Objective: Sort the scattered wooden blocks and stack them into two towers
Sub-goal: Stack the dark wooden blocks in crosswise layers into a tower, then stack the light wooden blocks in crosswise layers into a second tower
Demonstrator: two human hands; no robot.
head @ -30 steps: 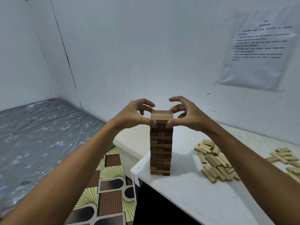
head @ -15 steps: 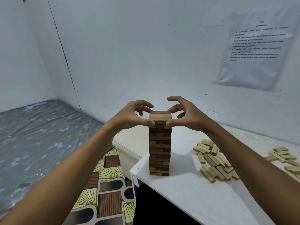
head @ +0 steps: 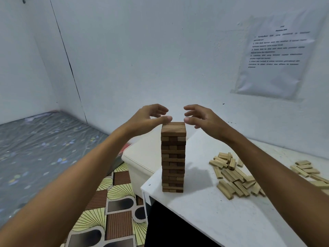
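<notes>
left hand (head: 147, 120): fingers spread and loosely curved, holding nothing; thumb tip at the tower's top left corner, contact unclear.
right hand (head: 201, 120): same pose, empty, thumb just right of the top edge.
dark tower (head: 173, 157): upright below and between both thumbs, near the table (head: 222, 220) corner; hands likely flank it to guard the top layer.
light blocks (head: 233, 177): loose pile below the right wrist, probably stock for tower two.

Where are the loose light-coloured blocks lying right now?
In the head view, the loose light blocks lie scattered on the white table, right of the dark tower, under the right forearm.
</notes>
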